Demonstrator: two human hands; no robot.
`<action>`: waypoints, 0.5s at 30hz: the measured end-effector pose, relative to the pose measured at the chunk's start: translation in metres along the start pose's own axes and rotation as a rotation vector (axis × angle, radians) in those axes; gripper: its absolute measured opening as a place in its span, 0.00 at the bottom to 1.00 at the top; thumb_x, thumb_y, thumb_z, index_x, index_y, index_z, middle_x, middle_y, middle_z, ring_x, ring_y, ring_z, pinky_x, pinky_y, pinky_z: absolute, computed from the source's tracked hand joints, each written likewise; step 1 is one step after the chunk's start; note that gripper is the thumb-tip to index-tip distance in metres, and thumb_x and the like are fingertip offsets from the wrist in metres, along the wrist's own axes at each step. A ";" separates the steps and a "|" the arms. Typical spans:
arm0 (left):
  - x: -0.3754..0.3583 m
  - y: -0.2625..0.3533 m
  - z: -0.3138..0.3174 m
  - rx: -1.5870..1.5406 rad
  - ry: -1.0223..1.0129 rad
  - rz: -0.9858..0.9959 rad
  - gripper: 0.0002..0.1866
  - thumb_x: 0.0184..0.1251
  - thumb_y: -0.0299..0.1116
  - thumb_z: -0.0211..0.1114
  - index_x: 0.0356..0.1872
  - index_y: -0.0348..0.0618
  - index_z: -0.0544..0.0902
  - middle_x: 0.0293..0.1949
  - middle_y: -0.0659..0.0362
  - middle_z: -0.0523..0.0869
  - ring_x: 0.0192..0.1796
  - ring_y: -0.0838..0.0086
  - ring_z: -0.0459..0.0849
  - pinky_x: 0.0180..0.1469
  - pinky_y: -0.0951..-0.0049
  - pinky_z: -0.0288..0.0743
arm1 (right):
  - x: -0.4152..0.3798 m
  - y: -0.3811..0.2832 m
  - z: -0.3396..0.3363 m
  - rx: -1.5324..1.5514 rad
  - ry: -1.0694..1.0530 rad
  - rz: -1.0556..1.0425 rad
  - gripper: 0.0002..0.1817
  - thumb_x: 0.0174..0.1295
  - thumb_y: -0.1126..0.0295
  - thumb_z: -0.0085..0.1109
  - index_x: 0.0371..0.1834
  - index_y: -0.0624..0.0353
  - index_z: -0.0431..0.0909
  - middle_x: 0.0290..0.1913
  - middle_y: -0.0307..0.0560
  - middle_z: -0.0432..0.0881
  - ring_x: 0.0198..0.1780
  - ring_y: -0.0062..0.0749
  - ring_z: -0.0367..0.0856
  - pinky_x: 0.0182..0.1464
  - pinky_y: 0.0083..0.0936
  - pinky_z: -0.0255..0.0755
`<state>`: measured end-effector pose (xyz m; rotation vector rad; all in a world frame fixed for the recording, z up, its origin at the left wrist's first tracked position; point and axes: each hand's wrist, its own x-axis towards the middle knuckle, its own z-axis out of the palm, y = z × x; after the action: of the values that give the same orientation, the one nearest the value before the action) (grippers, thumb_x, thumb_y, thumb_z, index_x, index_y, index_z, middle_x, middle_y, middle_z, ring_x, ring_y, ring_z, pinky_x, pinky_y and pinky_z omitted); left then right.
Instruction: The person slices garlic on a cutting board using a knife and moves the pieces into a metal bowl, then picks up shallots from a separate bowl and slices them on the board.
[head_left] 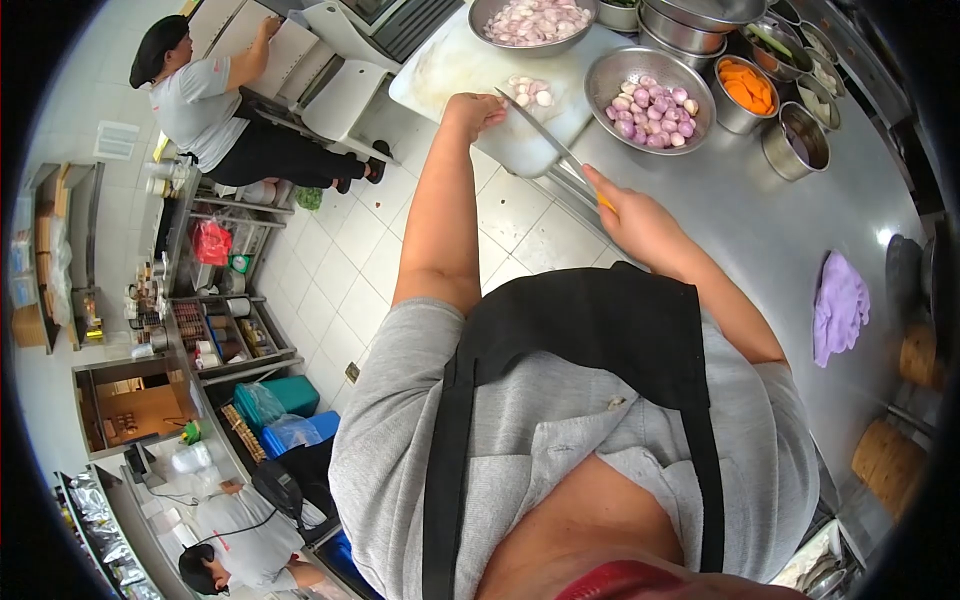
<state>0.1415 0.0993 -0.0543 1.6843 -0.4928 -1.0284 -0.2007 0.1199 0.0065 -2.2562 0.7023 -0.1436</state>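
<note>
My right hand (635, 215) is closed round the yellow handle of a knife (550, 138), whose blade slants up and left over the cutting board (440, 70). Near the blade's tip is my left hand (473, 115), with its fingers bent together over the board's edge; what they hold is too small to make out. A small heap of peeled shallots (530, 92) lies on the board beside the blade. Behind it stands a metal bowl of pale shallots (530, 22). To the right, a metal colander (598, 85) holds purple shallots (655, 112).
On the steel counter (740, 230) are a bowl of orange pieces (745, 85), a metal pot (795, 145), stacked pans (680, 35) and a purple cloth (840, 305). One person (205, 110) stands at the upper left, another (240, 530) at the lower left. A white chair (345, 95) is nearby.
</note>
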 end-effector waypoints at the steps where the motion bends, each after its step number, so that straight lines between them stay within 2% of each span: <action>1: -0.001 0.000 0.000 -0.009 0.002 -0.002 0.10 0.56 0.24 0.69 0.35 0.28 0.80 0.32 0.52 0.84 0.32 0.70 0.84 0.38 0.75 0.84 | -0.001 0.000 0.000 -0.032 0.009 -0.014 0.30 0.64 0.71 0.47 0.72 0.47 0.56 0.32 0.63 0.78 0.33 0.53 0.78 0.39 0.40 0.70; 8: -0.008 0.006 0.002 0.009 0.004 -0.002 0.08 0.55 0.23 0.69 0.33 0.30 0.80 0.32 0.53 0.84 0.32 0.70 0.84 0.36 0.75 0.83 | 0.003 -0.003 0.002 -0.098 0.023 -0.037 0.31 0.63 0.72 0.47 0.71 0.48 0.56 0.31 0.63 0.78 0.34 0.55 0.78 0.39 0.44 0.70; 10: -0.007 0.005 0.000 0.110 -0.011 -0.006 0.10 0.59 0.24 0.65 0.40 0.29 0.79 0.38 0.53 0.84 0.38 0.70 0.84 0.44 0.75 0.81 | 0.017 -0.003 0.008 -0.116 0.036 -0.041 0.31 0.62 0.72 0.47 0.71 0.48 0.56 0.30 0.63 0.78 0.33 0.54 0.78 0.38 0.44 0.71; 15: -0.007 0.006 0.002 0.098 -0.005 -0.030 0.10 0.59 0.23 0.65 0.40 0.30 0.79 0.38 0.54 0.83 0.39 0.71 0.84 0.45 0.75 0.81 | 0.049 -0.004 0.015 -0.178 0.075 -0.061 0.32 0.62 0.72 0.47 0.71 0.48 0.57 0.27 0.63 0.78 0.30 0.53 0.78 0.35 0.44 0.70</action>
<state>0.1364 0.1012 -0.0466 1.7812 -0.5300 -1.0450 -0.1528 0.1061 -0.0066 -2.4545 0.7106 -0.2035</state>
